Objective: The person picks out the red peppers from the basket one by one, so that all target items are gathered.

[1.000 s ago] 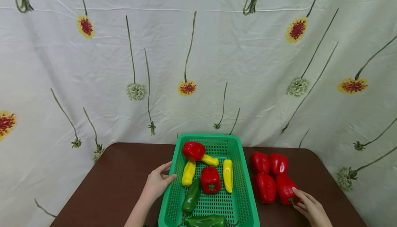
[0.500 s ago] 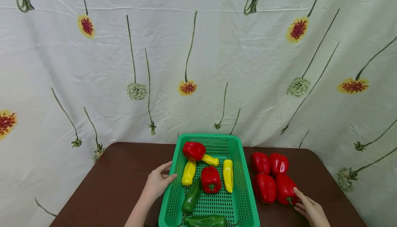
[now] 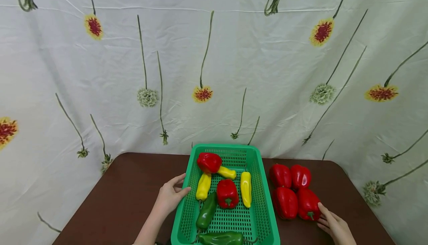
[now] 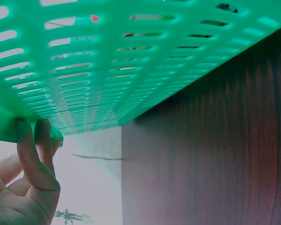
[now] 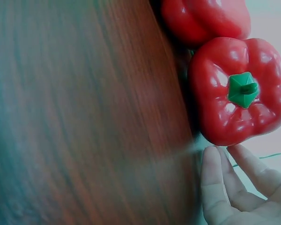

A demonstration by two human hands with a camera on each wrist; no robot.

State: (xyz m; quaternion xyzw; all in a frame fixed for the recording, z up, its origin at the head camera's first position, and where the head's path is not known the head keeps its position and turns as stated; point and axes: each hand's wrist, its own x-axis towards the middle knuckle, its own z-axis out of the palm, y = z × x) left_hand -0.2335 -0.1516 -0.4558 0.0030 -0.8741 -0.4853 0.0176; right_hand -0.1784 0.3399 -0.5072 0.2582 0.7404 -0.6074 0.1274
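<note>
On the left, my left hand (image 3: 170,197) grips the side rim of a green plastic basket (image 3: 266,200), thumb on top. In the left wrist view, fingertips (image 4: 24,129) press against the basket's rim (image 4: 4,129). Over at the right, the fingertips of my right hand (image 3: 336,225) touch the side of a red bell pepper (image 3: 305,202), whose green stem faces me. The right wrist view shows that bell pepper (image 5: 218,119) right above the extended fingers, and the palm holds nothing. Several red bell peppers (image 3: 285,203) lie grouped in two rows beside the basket.
Inside the basket lie red bell peppers (image 3: 227,191), yellow peppers (image 3: 245,189) and long green peppers (image 3: 207,211). Everything stands on a dark brown table (image 3: 133,189) with rounded far corners. A white floral cloth (image 3: 234,51) hangs behind it.
The nearest red bell pepper has turned slightly, its stem shifting left, and sits closer against its neighbour. My right hand has moved barely, while the left has stayed on the basket.
</note>
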